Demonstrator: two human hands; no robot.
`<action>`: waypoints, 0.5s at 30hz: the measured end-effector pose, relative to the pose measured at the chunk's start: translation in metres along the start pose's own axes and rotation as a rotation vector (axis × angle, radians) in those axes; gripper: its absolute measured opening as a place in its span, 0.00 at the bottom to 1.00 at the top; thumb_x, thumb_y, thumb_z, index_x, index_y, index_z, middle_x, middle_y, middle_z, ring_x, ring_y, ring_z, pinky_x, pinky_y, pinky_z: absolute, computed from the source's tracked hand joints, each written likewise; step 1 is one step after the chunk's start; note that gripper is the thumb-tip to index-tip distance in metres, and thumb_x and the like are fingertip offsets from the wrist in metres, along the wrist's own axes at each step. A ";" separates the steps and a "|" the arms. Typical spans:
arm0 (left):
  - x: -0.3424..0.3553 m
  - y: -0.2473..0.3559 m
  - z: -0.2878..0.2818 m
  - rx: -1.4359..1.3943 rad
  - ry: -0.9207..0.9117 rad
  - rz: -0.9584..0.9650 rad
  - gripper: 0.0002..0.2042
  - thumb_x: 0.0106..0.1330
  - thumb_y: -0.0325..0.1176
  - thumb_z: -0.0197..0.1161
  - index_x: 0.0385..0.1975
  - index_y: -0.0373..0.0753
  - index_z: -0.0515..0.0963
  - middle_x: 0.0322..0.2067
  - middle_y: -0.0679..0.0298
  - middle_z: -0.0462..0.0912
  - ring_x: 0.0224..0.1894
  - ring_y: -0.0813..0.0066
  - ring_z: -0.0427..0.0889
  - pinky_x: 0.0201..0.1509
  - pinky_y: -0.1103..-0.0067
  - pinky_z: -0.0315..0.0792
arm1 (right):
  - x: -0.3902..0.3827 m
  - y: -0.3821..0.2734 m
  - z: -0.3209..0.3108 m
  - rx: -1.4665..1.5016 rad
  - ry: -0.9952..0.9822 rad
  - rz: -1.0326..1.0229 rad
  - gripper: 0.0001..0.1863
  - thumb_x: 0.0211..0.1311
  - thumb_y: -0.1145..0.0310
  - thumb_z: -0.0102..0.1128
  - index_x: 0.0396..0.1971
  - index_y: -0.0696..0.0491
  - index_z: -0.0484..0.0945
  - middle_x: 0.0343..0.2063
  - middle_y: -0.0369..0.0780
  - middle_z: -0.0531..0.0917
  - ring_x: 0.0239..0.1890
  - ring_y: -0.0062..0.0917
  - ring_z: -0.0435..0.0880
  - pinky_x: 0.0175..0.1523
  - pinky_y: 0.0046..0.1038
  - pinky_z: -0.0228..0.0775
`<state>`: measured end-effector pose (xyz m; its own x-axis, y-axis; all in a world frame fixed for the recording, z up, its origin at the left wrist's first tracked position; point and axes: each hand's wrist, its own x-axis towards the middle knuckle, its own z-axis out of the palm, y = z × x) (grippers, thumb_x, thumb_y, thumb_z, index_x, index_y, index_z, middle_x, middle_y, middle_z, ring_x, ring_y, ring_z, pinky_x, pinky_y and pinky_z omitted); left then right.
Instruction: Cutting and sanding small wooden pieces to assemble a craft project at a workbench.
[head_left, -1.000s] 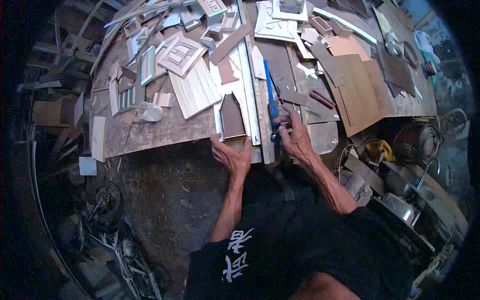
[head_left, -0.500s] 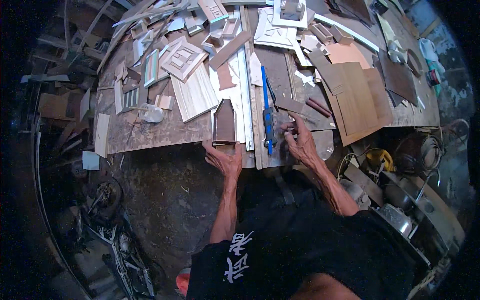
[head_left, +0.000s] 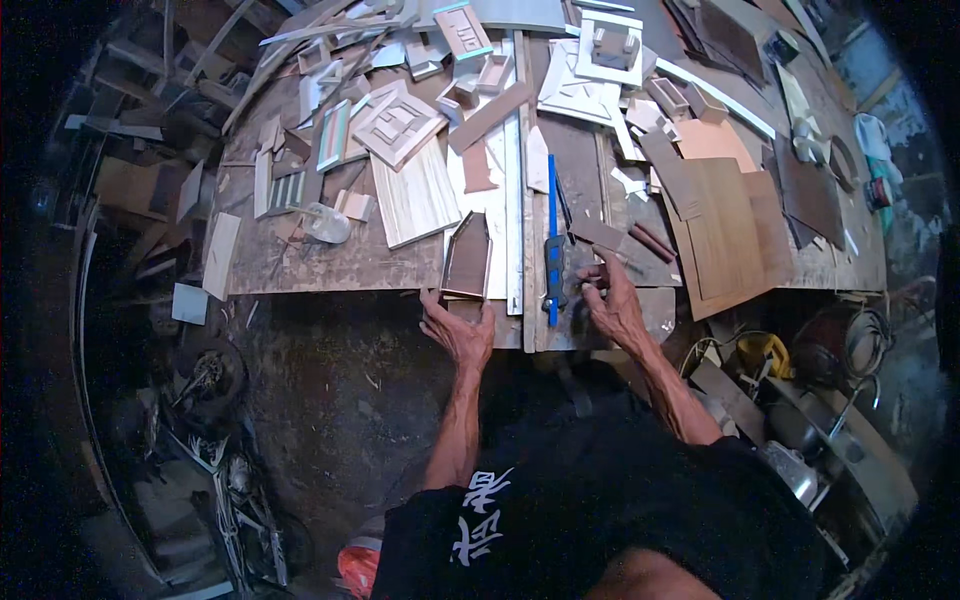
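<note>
My left hand (head_left: pixel 457 326) rests at the workbench's front edge, fingers gripping the lower end of a dark, pointed wooden panel (head_left: pixel 468 255) that lies flat on a pale board. A blue-handled tool with a black body (head_left: pixel 551 262) lies lengthwise on the bench between my hands. My right hand (head_left: pixel 612 303) is just right of that tool and apart from it. Its fingers curl over small dark wood scraps (head_left: pixel 604 237); whether it pinches one is unclear.
The workbench (head_left: pixel 330 268) is covered with wood offcuts, pale square frames (head_left: pixel 397 123), a long metal ruler (head_left: pixel 514 170) and brown veneer sheets (head_left: pixel 728 232). Scrap and cables lie on the floor at left; a yellow power tool (head_left: pixel 765 352) and metal parts sit at right.
My right hand let go of the blue-handled tool, which now lies on the bench, and shifted right. My left hand stayed at the dark panel's lower end.
</note>
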<state>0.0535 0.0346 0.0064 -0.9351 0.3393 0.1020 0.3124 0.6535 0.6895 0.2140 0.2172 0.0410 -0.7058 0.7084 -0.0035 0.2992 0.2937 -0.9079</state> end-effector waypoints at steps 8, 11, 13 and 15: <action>0.001 -0.002 0.001 -0.034 0.015 -0.029 0.53 0.44 0.37 0.73 0.66 0.37 0.40 0.58 0.54 0.64 0.62 0.50 0.58 0.66 0.44 0.36 | -0.001 0.000 0.001 0.029 -0.021 0.045 0.30 0.56 0.77 0.51 0.61 0.55 0.59 0.39 0.43 0.81 0.38 0.27 0.80 0.46 0.29 0.72; 0.001 -0.004 0.000 -0.112 -0.007 -0.051 0.53 0.45 0.37 0.73 0.66 0.37 0.40 0.58 0.54 0.64 0.63 0.52 0.60 0.66 0.43 0.35 | -0.001 0.002 0.001 -0.024 -0.017 0.027 0.30 0.56 0.77 0.52 0.61 0.55 0.59 0.39 0.43 0.82 0.38 0.27 0.80 0.45 0.30 0.72; 0.001 -0.007 0.000 -0.106 -0.034 -0.086 0.53 0.46 0.37 0.73 0.67 0.38 0.39 0.59 0.54 0.64 0.63 0.54 0.61 0.66 0.43 0.34 | -0.002 -0.001 0.000 -0.025 -0.031 0.042 0.30 0.56 0.77 0.52 0.61 0.55 0.59 0.39 0.43 0.82 0.38 0.27 0.80 0.45 0.30 0.72; 0.002 -0.012 0.000 -0.096 -0.023 -0.066 0.53 0.45 0.38 0.73 0.67 0.38 0.39 0.59 0.54 0.64 0.63 0.54 0.61 0.66 0.43 0.35 | -0.003 0.001 0.000 -0.013 -0.032 0.034 0.30 0.56 0.77 0.52 0.61 0.54 0.59 0.39 0.42 0.81 0.39 0.27 0.80 0.46 0.30 0.72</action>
<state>0.0479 0.0280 -0.0016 -0.9486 0.3141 0.0386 0.2320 0.6074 0.7597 0.2167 0.2155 0.0404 -0.7152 0.6973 -0.0483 0.3319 0.2780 -0.9014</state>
